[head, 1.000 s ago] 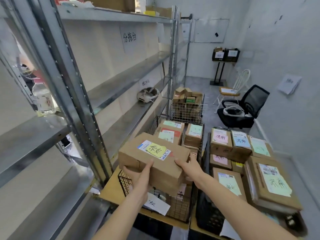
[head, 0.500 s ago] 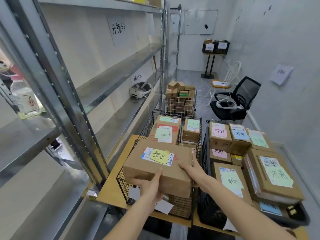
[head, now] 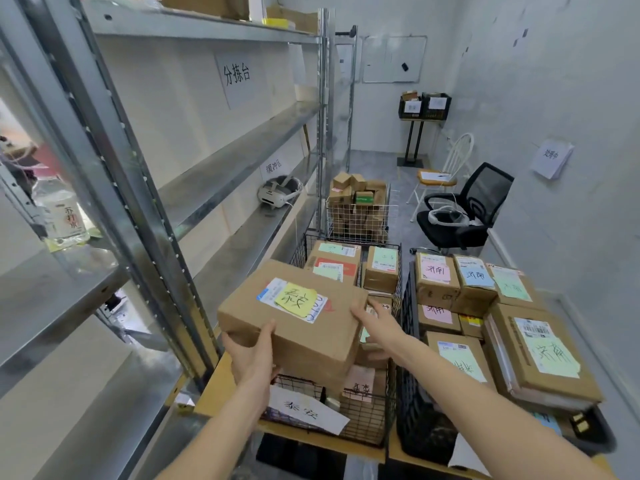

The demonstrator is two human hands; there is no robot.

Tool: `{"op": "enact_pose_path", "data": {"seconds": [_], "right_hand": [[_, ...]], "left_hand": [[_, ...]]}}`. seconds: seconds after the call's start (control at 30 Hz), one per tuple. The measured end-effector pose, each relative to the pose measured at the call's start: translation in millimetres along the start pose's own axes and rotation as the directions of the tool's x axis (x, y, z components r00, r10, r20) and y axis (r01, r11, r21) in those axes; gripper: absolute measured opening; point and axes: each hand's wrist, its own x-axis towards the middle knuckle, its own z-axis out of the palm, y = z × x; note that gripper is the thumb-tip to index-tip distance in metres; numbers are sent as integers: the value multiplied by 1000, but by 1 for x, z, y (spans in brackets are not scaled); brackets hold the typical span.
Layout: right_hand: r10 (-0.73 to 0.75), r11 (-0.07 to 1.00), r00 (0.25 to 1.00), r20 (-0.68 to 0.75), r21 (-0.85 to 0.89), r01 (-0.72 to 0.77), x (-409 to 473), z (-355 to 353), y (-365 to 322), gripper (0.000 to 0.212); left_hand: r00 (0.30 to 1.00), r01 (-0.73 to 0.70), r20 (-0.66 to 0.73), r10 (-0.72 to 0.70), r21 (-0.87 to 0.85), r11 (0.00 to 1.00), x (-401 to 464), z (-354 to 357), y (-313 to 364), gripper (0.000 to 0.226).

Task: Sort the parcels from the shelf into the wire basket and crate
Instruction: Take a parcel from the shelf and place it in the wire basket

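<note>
A brown cardboard parcel [head: 294, 317] with a yellow handwritten note sits in both my hands, over the near end of the black wire basket [head: 363, 420]. My left hand [head: 252, 355] grips its near left corner, thumb on top. My right hand [head: 377, 323] holds its right edge. The basket holds several other parcels, partly hidden under the one I carry. To the right, the black crate [head: 422, 427] is stacked high with labelled parcels [head: 540, 355]. The metal shelf [head: 221, 168] runs along the left.
A white wire basket [head: 358, 220] full of small boxes stands beyond the black one. A black office chair [head: 464, 209] and a white chair stand at the back right. A headset [head: 278, 194] lies on the lower shelf, a bottle [head: 62, 216] at far left.
The parcel has stayed in both hands above the basket's near end. My head has tipped up a little, so the shelf and room sit lower in view.
</note>
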Motion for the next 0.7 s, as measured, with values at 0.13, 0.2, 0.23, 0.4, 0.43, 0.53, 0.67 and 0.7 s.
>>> {"op": "enact_pose_path", "data": {"seconds": [0.13, 0.2, 0.23, 0.4, 0.43, 0.53, 0.67, 0.7], "right_hand": [[-71, 997, 997, 6, -17, 71, 4, 3, -40, 66], [-87, 995, 996, 0, -43, 87, 9, 3, -48, 70], [-92, 994, 996, -3, -57, 91, 12, 3, -50, 70], [-107, 985, 994, 3, -135, 106, 31, -8, -44, 73], [-100, 985, 995, 5, -140, 100, 38, -11, -41, 73], [-74, 985, 997, 5, -154, 74, 64, -18, -30, 75], [-36, 989, 999, 19, -143, 38, 104, -18, -20, 79], [-18, 990, 999, 32, -138, 22, 115, -15, -18, 77]], "left_hand": [[994, -96, 62, 95, 8, 995, 19, -15, 43, 88], [988, -134, 81, 131, 41, 990, 29, -20, 60, 88], [987, -146, 81, 140, 67, 987, 37, -22, 66, 88], [987, -136, 103, 121, 149, 979, 75, -21, 78, 80], [988, -125, 112, 109, 151, 981, 82, -19, 79, 79], [984, -126, 148, 101, 174, 977, 102, -7, 81, 74], [984, -120, 157, 81, 259, 959, 134, 13, 89, 72], [985, -115, 159, 72, 283, 952, 141, 18, 94, 73]]}}
